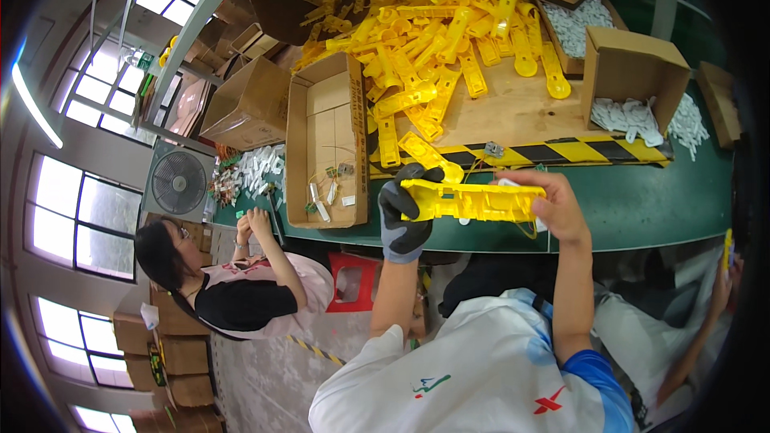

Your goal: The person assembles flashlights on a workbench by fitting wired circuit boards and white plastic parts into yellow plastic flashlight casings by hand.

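I hold a long yellow plastic part (pixel 473 200) level in front of me, above the green table edge (pixel 642 208). My left hand (pixel 403 220), in a dark grey glove, grips its left end. My right hand (pixel 555 207) is bare and clasps its right end. A thin wire hangs from the part near my right hand. Beyond it, a big heap of similar yellow parts (pixel 433 32) covers the wooden board (pixel 513 108).
A shallow cardboard tray (pixel 298 152) with a few small pieces lies left of the heap. An open carton (pixel 634 64) spills white plastic parts (pixel 638 119) at the right. Black-and-yellow tape (pixel 577 150) edges the board. A seated co-worker (pixel 233 289) works at the left, near a fan (pixel 178 183) and a red stool (pixel 353 281).
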### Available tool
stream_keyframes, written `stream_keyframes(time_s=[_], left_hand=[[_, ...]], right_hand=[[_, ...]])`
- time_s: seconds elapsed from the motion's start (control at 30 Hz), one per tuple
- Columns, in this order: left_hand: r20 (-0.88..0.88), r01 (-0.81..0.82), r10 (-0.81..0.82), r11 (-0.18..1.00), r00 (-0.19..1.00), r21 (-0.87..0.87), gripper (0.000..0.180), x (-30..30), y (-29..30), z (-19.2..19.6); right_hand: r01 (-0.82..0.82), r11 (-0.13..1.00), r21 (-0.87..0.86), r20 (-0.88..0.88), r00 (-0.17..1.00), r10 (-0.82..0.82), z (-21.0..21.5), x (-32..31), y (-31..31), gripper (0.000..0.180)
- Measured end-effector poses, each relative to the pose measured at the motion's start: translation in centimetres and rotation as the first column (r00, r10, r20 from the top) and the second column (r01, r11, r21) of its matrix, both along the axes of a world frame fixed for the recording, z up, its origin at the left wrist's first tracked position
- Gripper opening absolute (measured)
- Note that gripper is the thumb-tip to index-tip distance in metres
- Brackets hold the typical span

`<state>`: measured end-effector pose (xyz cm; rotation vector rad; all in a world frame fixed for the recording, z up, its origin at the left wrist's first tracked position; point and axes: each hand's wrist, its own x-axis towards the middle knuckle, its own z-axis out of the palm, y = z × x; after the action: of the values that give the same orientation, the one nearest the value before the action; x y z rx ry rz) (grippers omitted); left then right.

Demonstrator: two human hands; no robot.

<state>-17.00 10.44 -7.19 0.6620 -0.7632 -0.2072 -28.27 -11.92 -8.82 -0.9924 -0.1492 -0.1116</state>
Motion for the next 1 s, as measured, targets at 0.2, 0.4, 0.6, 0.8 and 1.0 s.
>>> stream_keyframes(time_s=[0.2,0.4,0.6,0.8,1.0], left_hand=[[-0.466,0.152,-0.227,0.969,0.855,-0.194,0.061,2.5,-1.9,-3.2],[-0.713,0.160,-0.267,0.963,0.648,-0.215,0.051,3.7,-1.8,-1.8],[-0.555,0.293,-0.326,0.944,0.765,-0.151,0.017,3.9,-2.2,1.3],[-0.588,0.334,-0.384,0.922,0.712,-0.198,0.017,4.8,-1.9,0.2],[-0.371,0.056,-0.036,0.998,0.928,0.042,0.055,1.4,-3.9,1.3]], right_hand=[[-0.079,0.991,0.112,0.098,0.993,0.068,0.2,0.4,1.6,0.076],[-0.099,0.993,0.069,0.065,0.993,0.094,1.4,0.5,2.3,0.069],[-0.018,0.966,-0.258,0.129,0.990,0.053,1.6,0.0,2.2,0.069],[0.010,0.956,-0.293,0.171,0.984,0.043,1.3,0.3,3.6,0.069],[-0.066,0.997,0.033,-0.043,0.997,0.067,-0.2,2.0,4.6,0.070]])
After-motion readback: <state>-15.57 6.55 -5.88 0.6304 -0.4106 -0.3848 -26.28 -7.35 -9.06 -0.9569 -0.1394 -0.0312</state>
